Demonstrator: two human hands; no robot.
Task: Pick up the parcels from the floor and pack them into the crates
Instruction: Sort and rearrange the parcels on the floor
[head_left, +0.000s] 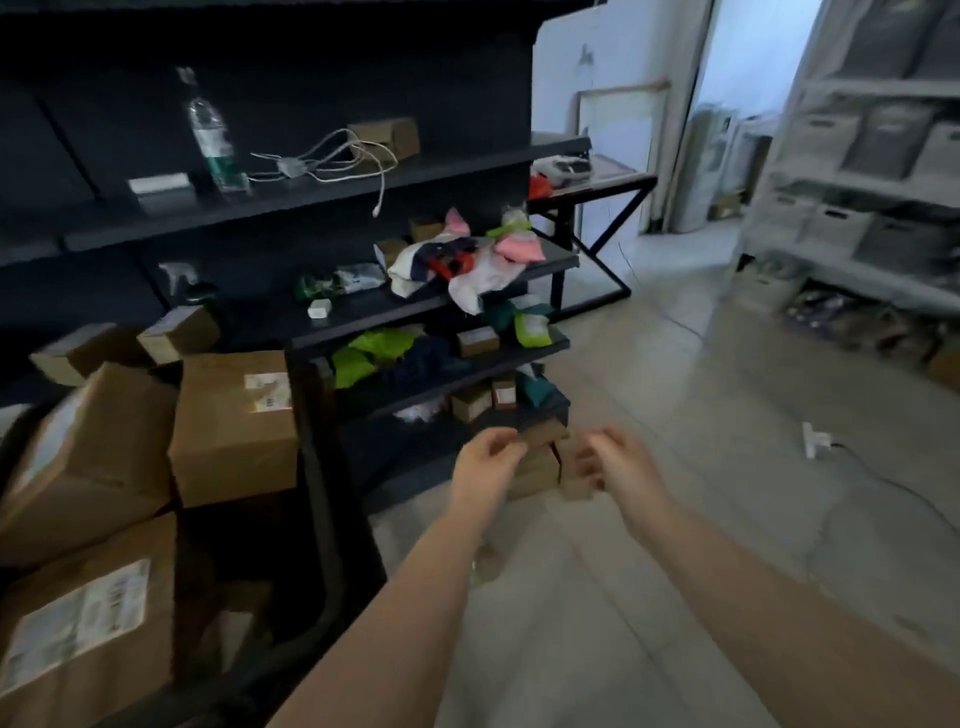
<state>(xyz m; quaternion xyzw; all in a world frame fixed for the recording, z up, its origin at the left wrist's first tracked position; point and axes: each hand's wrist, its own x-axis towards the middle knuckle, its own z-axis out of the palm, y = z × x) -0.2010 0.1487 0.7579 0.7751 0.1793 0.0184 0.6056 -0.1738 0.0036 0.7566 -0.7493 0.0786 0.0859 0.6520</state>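
Observation:
A small pile of brown cardboard parcels lies on the pale tiled floor at the foot of a dark shelf unit. My left hand reaches out just left of the pile, fingers curled and apart, its fingertips close to the top parcel. My right hand hovers just right of the pile, fingers loosely curled with nothing in them. The image is blurred, so contact with the parcels cannot be judged. No crate is clearly visible.
The dark shelf unit carries clothes, green bags, small boxes, a bottle and cables. Large cardboard boxes are stacked at the left. A white power strip with a cable lies on the floor at right. White shelving with bins stands at the far right.

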